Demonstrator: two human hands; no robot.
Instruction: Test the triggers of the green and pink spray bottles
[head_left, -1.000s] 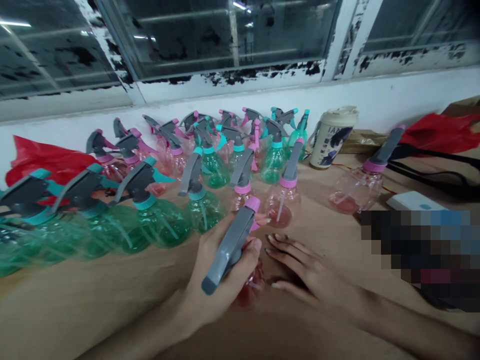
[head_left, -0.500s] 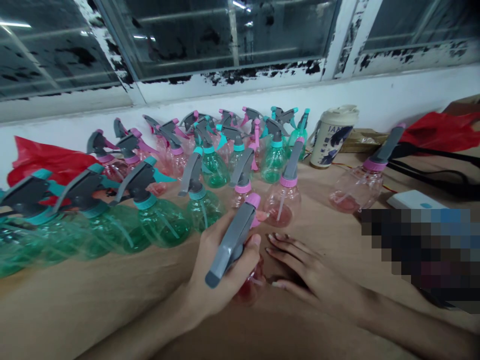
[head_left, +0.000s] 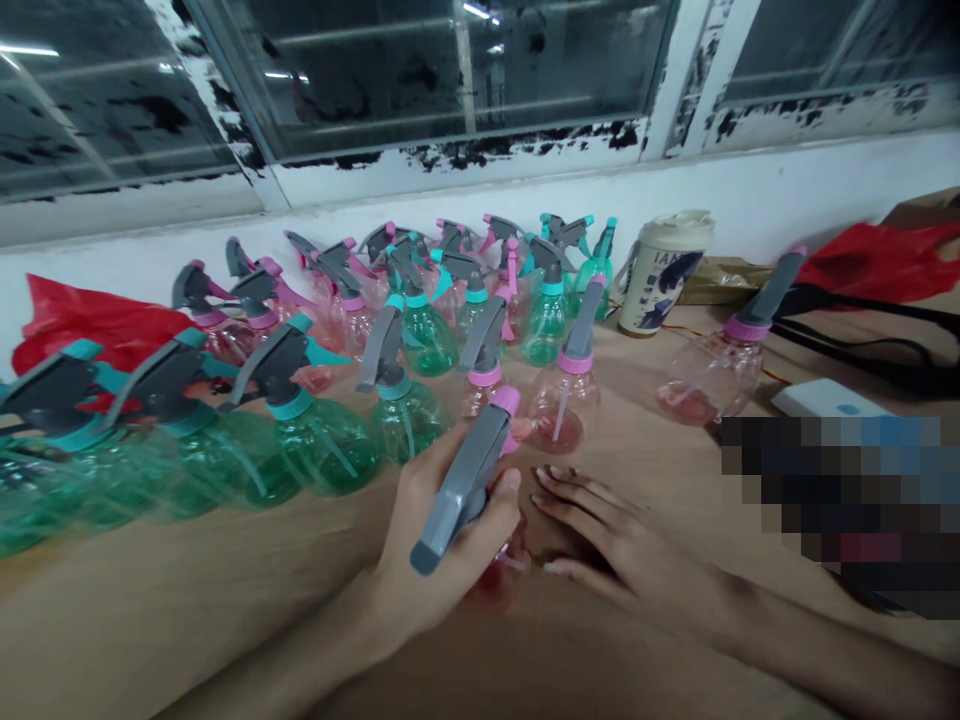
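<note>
Dark panes are filling the window (head_left: 450, 80) above a white wall (head_left: 825, 185) with flaking edges, and below it a brown tabletop (head_left: 247, 600) is stretching toward me, crowded along its far side. From where I'm standing, the left hand (head_left: 450, 530) is wrapping round the neck of a pink spray bottle (head_left: 466, 480) at the near middle of the table, one finger reaching toward the pink trigger side; that grip is probably steadying it, the narrow neck suiting a closing hand better than the round, slick body. Its base is mostly hiding behind the fingers, though it seems to be resting on the tabletop. The right hand (head_left: 600, 530) is lying loose and palm down just beside the bottle, holding nothing, perhaps bracing the person. The two hands are staying apart

Green bottles (head_left: 322, 450) are lining up on the left, their heads leaning over alike, likely to save room. A second pink bottle (head_left: 566, 405) is standing just beyond the fingertips, while a third pink bottle (head_left: 709, 380) is sitting well apart on the right, near a white box (head_left: 832, 400). A lidded cup (head_left: 664, 275) is standing by the wall, presumably out of the way
</note>
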